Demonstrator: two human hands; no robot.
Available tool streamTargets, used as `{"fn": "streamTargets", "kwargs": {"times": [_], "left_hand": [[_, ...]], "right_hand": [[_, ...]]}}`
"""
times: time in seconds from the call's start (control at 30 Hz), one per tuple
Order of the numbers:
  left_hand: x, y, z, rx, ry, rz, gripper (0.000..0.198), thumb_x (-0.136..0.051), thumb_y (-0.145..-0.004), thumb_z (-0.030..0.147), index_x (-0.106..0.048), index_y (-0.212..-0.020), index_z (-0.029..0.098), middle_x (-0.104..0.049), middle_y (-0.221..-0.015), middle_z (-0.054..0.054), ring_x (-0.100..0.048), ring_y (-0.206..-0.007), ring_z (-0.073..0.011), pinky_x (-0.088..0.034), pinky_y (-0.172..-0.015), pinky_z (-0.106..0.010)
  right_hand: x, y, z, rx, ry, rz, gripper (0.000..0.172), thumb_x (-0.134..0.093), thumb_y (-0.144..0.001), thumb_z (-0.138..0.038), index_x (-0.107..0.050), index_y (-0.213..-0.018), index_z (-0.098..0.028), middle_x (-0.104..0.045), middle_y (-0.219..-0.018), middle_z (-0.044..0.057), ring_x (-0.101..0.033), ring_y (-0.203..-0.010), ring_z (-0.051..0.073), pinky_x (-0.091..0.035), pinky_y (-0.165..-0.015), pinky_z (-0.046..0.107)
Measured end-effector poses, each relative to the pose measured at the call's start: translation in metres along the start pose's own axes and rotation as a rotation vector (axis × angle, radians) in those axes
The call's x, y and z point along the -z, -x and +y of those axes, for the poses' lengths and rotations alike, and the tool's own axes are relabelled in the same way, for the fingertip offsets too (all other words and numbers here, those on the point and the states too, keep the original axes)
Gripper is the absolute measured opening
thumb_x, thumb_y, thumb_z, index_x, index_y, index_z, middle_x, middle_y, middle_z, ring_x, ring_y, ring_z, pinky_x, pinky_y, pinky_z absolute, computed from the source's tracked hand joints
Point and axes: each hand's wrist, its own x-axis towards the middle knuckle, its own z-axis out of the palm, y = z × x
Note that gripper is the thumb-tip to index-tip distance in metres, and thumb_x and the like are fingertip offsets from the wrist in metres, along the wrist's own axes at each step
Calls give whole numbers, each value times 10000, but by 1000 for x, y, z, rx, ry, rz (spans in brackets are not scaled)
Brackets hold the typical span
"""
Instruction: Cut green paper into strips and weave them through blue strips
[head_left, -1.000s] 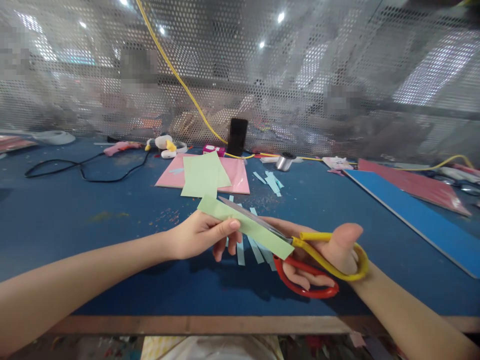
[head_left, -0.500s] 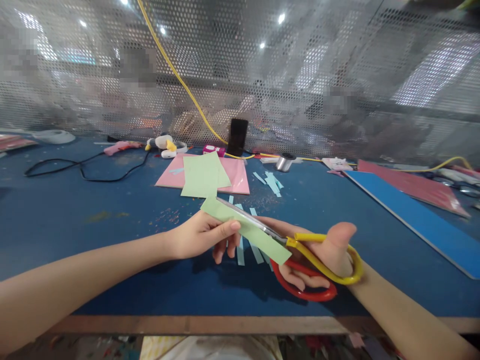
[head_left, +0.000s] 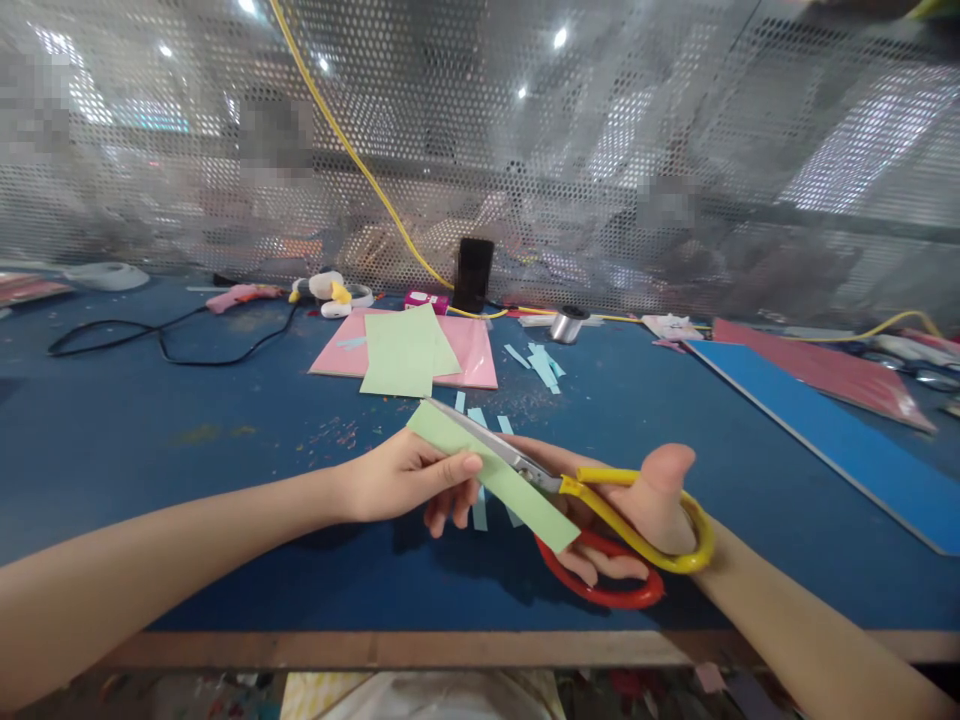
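1. Work position: a strip of green paper [head_left: 517,495] is held above the near middle of the blue table [head_left: 262,420]. It slants from far left to near right.

2. Left hand [head_left: 412,475]: closed narrow on the green paper, thumb on top, other fingers curled beneath.

3. Right hand [head_left: 664,510]: holding the scissors [head_left: 551,483]. The thumb passes through the yellow loop; fingertips show inside the red loop. The loops stand apart. The blades lie along the far long edge of the green paper, tips toward its far left corner. Whether a blade sits under the paper cannot be told.

4. Step in hand: apparently a lengthwise cut or trim along that far edge.

5. Next move: it seems to call for a steady left grip—paper flat, thumb clear of the blade line—and an even squeeze of the loops. A twist of the paper could pull the cut off line.

6. Surrounding stock: pale blue strips [head_left: 480,515] lie on the table, partly hidden below the hands; a small pile of blue strips [head_left: 541,368] lies farther off, to the right. Green sheets [head_left: 397,350] rest on a pink pack [head_left: 480,362] at the far middle, with a spool [head_left: 568,325] to the right—well apart from the scissors.
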Motion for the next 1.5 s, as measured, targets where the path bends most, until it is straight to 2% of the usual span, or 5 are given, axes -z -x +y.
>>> {"fn": "streamTargets", "kwargs": {"times": [0.5, 0.83, 1.23, 1.37, 1.5], "left_hand": [[-5, -1, -4, 51, 16, -58, 529, -502, -934, 588, -650, -742, 118, -685, -676, -58, -557, -438, -79, -481, -499, -201], [14, -18, -14, -86, 272, 421, 309, -589, -791, 293, -574, -517, 151, -578, -533, -12, -535, -495, -118, -468, -469, -228], [9, -14, -8, -25, 522, 379, 382, -570, -679, 239, -359, -367, 179, -523, -592, -3, -395, -431, -67, -358, -427, -229], [4, -6, 3, 14, 479, 259, 397, -626, -674, 275, -381, -381, 168, -530, -558, -4, -357, -372, -49, -264, -374, -219], [-3, 3, 12, 62, 400, 98, 405, -649, -687, 312, -438, -376, 161, -534, -521, -17, -360, -330, -52, -249, -345, -228]], "right_hand": [[4, 3, -13, 94, 191, 186, 1207, -162, -671, -974, -265, -1540, -141, -654, -571, 32, -335, -252, 68, -224, -237, 149], [52, 11, -46, -442, 1616, 1373, 737, -535, -885, -551, -363, -1470, -137, -703, -814, 166, -673, -745, 349, -478, -647, 390], [68, 29, -57, -966, 1660, 1305, 533, -477, -872, -527, -636, -1202, -140, -696, -1019, 231, -662, -928, 438, -472, -686, 459], [26, 7, -59, -511, 1617, 1330, 409, -483, -903, -504, -704, -1089, -215, -701, -867, 130, -661, -833, 346, -469, -674, 419], [-21, -28, -49, -121, 785, 655, 449, -519, -889, -594, -679, -1046, -204, -612, -777, 41, -582, -616, 176, -433, -465, 264]]}}
